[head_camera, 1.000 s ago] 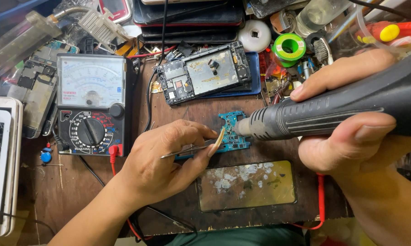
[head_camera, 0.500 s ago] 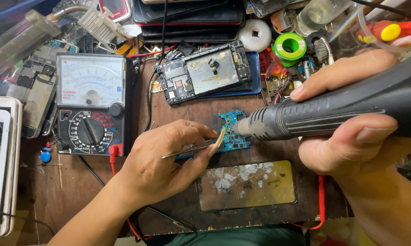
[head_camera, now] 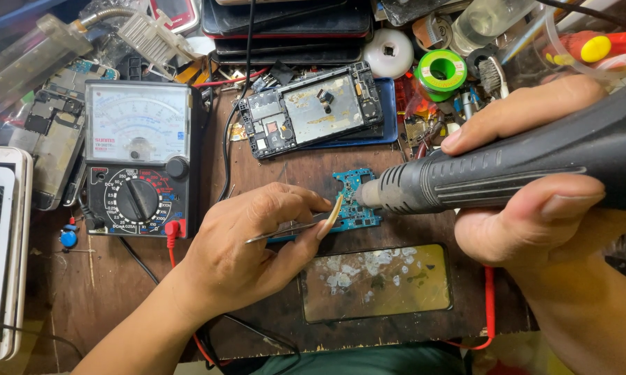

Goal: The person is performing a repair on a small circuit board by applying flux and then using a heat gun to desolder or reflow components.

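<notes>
A small blue circuit board (head_camera: 352, 182) lies on the brown wooden bench near the middle. My left hand (head_camera: 247, 246) grips thin metal tweezers (head_camera: 285, 230), whose tips rest on the board's left edge. My right hand (head_camera: 535, 201) holds a dark grey hot-air handpiece (head_camera: 507, 170); its nozzle points left and sits right over the board. Part of the board is hidden under the nozzle and my fingers.
An analog multimeter (head_camera: 138, 160) stands at the left, with red and black leads trailing. An opened phone frame (head_camera: 311, 110) lies behind the board. A worn glass panel (head_camera: 375, 281) lies at the front. A green solder spool (head_camera: 442, 70), phones and tools crowd the back.
</notes>
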